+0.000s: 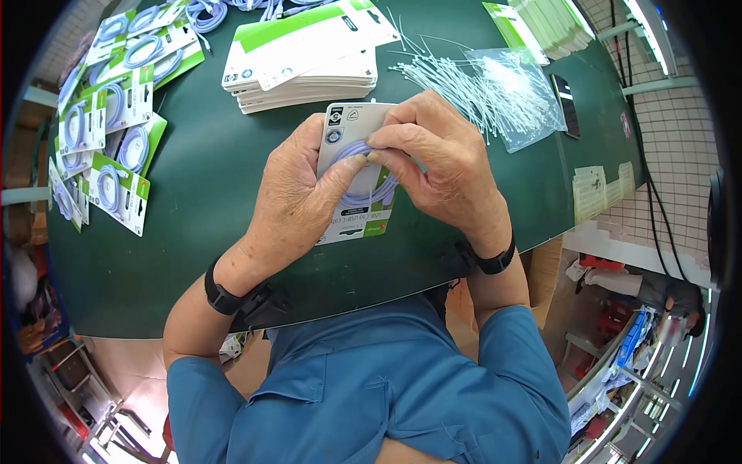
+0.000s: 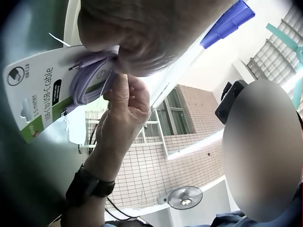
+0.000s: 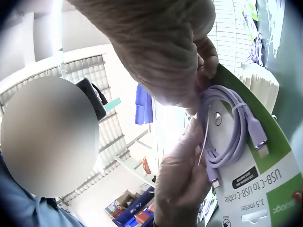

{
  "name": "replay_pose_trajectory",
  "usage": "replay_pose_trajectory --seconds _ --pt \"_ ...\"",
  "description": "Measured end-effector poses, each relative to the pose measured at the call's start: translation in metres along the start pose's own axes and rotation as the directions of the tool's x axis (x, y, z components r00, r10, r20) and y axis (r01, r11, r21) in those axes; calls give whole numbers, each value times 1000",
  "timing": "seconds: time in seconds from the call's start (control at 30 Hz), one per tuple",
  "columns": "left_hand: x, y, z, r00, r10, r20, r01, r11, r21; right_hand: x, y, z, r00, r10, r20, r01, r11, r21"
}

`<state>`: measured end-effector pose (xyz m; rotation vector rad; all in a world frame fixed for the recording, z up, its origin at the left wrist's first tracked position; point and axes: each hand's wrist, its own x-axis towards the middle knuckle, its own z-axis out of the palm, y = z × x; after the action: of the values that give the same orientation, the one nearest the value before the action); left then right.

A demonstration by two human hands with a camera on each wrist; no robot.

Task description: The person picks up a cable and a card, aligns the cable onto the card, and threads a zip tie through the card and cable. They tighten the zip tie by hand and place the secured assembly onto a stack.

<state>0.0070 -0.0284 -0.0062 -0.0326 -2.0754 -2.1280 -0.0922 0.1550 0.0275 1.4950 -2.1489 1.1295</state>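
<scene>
My left hand [image 1: 297, 185] grips a white and green USB-C cable card [image 1: 336, 230] by its side, the thumb pressing on the coil. A coiled lilac cable [image 3: 241, 137] lies against the card's printed face, its metal plugs showing. From the other side my right hand [image 1: 448, 158] pinches at the coil, its thumb and forefinger close to the left thumb. A thin white cable tie [image 3: 204, 137] crosses the coil, and its tail sticks out free from under the fingertips. Those fingertips hide where the tie starts.
A stack of blank-backed cards [image 1: 301, 85] stands just beyond my hands. Loose white cable ties [image 1: 448, 85] spill from a clear bag [image 1: 533, 116] beside a phone [image 1: 566, 104]. Carded cables [image 1: 112, 185] pile up at left; more cards [image 1: 549, 27] stand at back right.
</scene>
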Motion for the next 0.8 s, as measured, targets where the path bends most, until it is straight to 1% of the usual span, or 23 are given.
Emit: replay_pose_trajectory --seconds 0.07,0.17,0.2,0.3,0.4,0.5,0.53,0.63,0.73,0.8 --pt "0 2 3 1000 -5 5 5 1000 -21 2 -2 -2 1000 14 9 -15 1000 20" --pt "-1 3 5 1000 -7 3 7 999 -44 3 -10 -5 987 143 72 -144 989 8" --pt "-1 2 5 1000 -4 -2 4 998 -57 3 -12 -4 987 145 71 -146 989 9" --pt "-1 0 5 1000 14 -12 -15 998 -54 2 -20 2 978 208 -18 -208 976 -57" --pt "-1 0 6 998 50 -23 -51 998 -23 -1 -19 4 975 222 -24 -223 972 -77" --pt "-1 7 8 1000 -18 -11 17 992 -123 -4 -17 3 970 238 -49 -242 966 -87" --pt "0 9 6 1000 -19 -8 18 993 -120 -5 -16 2 966 250 -69 -255 963 -88" --pt "4 14 -1 995 -58 -84 38 973 -229 -12 -5 1 964 247 -98 -257 962 -95" --pt "7 15 -7 996 -73 -60 56 968 -246 -15 5 4 966 227 -124 -241 964 -116" --pt "9 15 -8 995 -80 -52 64 964 -256 -14 6 6 951 195 -240 -212 976 -47"
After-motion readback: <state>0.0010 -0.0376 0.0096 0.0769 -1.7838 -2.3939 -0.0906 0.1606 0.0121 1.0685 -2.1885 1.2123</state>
